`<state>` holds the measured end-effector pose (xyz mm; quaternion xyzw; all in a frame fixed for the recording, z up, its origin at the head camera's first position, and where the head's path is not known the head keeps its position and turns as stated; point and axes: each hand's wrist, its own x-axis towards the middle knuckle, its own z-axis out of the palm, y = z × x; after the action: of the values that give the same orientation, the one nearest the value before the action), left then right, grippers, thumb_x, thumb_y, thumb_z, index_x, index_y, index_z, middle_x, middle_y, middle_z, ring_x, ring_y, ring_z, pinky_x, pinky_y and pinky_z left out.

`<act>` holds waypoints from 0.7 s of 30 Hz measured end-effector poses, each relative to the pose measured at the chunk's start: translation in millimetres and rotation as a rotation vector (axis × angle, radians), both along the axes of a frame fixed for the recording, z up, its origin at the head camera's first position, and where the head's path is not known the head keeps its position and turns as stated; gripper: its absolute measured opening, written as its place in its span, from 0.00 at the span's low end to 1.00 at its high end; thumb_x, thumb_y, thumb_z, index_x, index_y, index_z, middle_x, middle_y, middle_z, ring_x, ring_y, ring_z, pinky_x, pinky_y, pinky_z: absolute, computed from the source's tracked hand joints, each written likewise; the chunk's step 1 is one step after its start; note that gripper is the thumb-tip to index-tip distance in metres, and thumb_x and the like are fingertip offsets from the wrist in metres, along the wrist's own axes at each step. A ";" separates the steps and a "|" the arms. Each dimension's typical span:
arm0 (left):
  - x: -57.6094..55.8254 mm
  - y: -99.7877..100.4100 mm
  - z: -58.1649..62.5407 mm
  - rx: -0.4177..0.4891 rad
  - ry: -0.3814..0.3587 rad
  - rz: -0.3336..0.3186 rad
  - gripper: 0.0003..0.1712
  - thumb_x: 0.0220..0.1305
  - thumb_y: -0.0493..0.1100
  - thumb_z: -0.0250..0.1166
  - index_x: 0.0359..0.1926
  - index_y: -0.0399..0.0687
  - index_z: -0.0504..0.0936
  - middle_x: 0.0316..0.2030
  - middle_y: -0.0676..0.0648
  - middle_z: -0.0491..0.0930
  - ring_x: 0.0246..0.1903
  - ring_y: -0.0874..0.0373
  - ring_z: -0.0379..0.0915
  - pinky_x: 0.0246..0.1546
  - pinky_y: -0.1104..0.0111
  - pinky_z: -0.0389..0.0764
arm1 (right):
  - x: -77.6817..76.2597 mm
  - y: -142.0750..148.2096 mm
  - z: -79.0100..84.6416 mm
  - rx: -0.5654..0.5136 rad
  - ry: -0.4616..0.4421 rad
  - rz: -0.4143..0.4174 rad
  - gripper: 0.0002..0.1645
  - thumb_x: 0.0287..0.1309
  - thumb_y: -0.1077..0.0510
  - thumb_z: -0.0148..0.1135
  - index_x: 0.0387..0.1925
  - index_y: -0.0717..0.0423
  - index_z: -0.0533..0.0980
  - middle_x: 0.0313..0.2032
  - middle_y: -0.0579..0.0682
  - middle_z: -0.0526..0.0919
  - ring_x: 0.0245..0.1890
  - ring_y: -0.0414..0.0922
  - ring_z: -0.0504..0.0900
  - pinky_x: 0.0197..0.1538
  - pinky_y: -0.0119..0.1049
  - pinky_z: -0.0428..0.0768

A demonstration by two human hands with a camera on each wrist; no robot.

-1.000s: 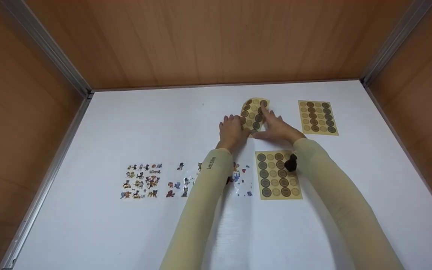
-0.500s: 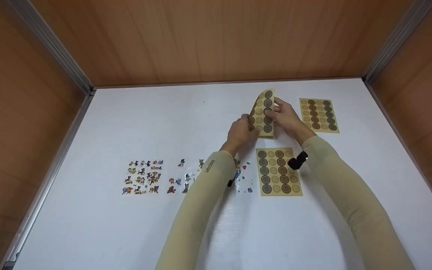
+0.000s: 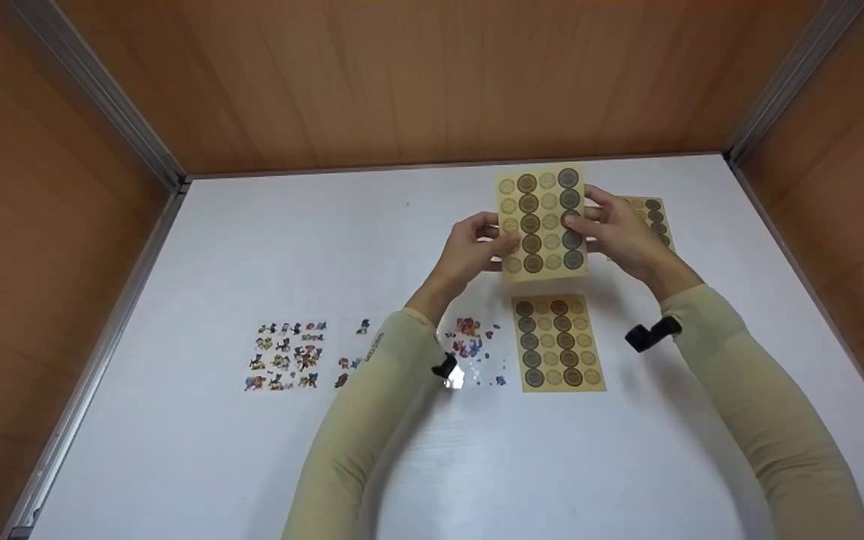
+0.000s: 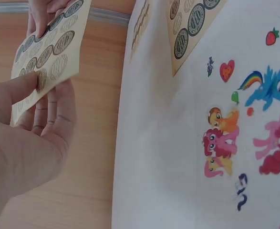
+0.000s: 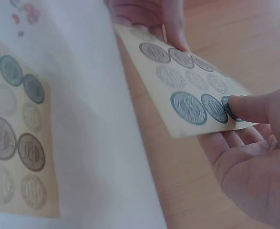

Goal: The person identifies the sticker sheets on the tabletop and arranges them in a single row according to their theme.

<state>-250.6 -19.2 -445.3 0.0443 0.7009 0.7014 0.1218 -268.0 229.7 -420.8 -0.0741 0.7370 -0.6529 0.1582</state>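
Note:
Both hands hold up a tan sticker sheet (image 3: 541, 223) printed with rows of round seal stickers, raised off the table and tilted. My left hand (image 3: 468, 251) pinches its left edge, thumb on the printed face and fingers behind, as the left wrist view shows. On the opposite edge my right hand (image 3: 623, 232) grips it the same way, its thumb (image 5: 252, 109) over a dark round sticker. A second tan sticker sheet (image 3: 558, 345) lies flat just below, nearer the body. A third tan sheet (image 3: 657, 217) lies behind the right hand, partly hidden by it.
Clear sheets of small cartoon stickers (image 3: 286, 356) lie at the left and middle of the white table (image 3: 177, 457); the left forearm covers part of them. Pony stickers (image 4: 221, 143) show in the left wrist view. Wooden panels (image 3: 432, 82) enclose the back and sides.
The held sticker sheet, earlier bent and low over the table, has been lifted and straightened. The right hand has moved right, the left hand to the sheet's left edge.

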 end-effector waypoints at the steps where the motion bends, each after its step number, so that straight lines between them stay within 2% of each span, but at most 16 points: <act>1: 3.6 0.9 1.9 0.001 0.015 -0.009 0.16 0.67 0.40 0.70 0.52 0.42 0.81 0.41 0.44 0.79 0.37 0.52 0.83 0.37 0.61 0.88 | 4.6 5.3 0.9 0.006 0.008 0.006 0.35 0.70 0.56 0.63 0.75 0.50 0.63 0.51 0.56 0.86 0.45 0.50 0.88 0.45 0.43 0.87; 4: 13.0 6.1 7.1 -0.025 0.049 -0.035 0.10 0.66 0.37 0.70 0.47 0.43 0.82 0.39 0.44 0.80 0.36 0.52 0.83 0.35 0.61 0.89 | 16.2 19.1 1.4 0.033 0.027 0.023 0.35 0.70 0.56 0.63 0.74 0.51 0.63 0.50 0.55 0.87 0.45 0.50 0.88 0.42 0.44 0.88; 8: 20.4 13.9 11.6 -0.067 0.071 -0.063 0.08 0.67 0.37 0.69 0.46 0.43 0.81 0.39 0.44 0.79 0.36 0.52 0.83 0.33 0.62 0.88 | 24.9 30.6 1.0 0.042 0.032 0.022 0.35 0.70 0.56 0.63 0.74 0.50 0.64 0.50 0.55 0.86 0.44 0.50 0.88 0.40 0.44 0.88; 15: 25.4 24.2 11.4 -0.078 0.077 -0.102 0.08 0.68 0.36 0.68 0.47 0.42 0.81 0.38 0.43 0.78 0.35 0.52 0.84 0.33 0.63 0.88 | 29.7 41.8 0.3 0.026 0.022 0.017 0.35 0.70 0.57 0.63 0.74 0.53 0.64 0.49 0.55 0.87 0.43 0.49 0.88 0.39 0.41 0.88; 21: 29.6 38.5 11.5 -0.110 0.062 -0.108 0.09 0.68 0.37 0.68 0.48 0.43 0.80 0.38 0.45 0.79 0.33 0.54 0.84 0.32 0.65 0.88 | 36.2 54.1 1.4 0.057 0.019 0.010 0.34 0.70 0.57 0.63 0.74 0.54 0.64 0.49 0.52 0.88 0.43 0.46 0.88 0.39 0.40 0.88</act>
<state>-221.1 19.3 -433.8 0.0969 0.7384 0.6526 0.1397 -231.9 283.8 -419.4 -0.0796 0.7566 -0.6299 0.1564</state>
